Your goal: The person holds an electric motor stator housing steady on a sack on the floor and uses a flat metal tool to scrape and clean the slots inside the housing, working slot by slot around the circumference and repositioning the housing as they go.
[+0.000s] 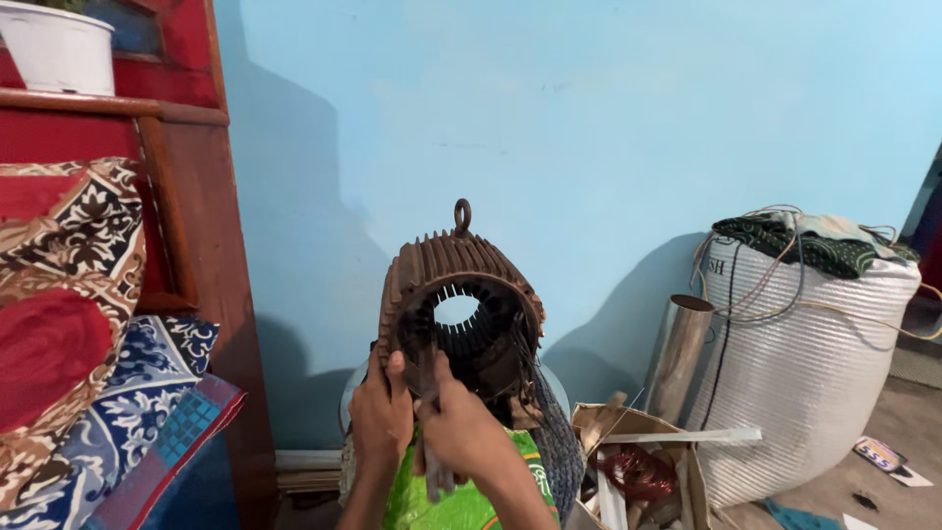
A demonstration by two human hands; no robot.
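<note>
A rusty brown finned motor housing, hollow with slotted stator teeth inside and a lifting ring on top, stands upright in the middle of the head view. My left hand grips its lower left rim. My right hand presses against the lower front opening and holds a thin grey strip that hangs down between both hands. The housing rests over a bright green sack; its base is hidden by my hands.
A white woven sack topped with cloth and wires stands at right, a shiny metal tube beside it. A cardboard box holds copper wire and strips. Patterned bedding and a wooden frame fill the left.
</note>
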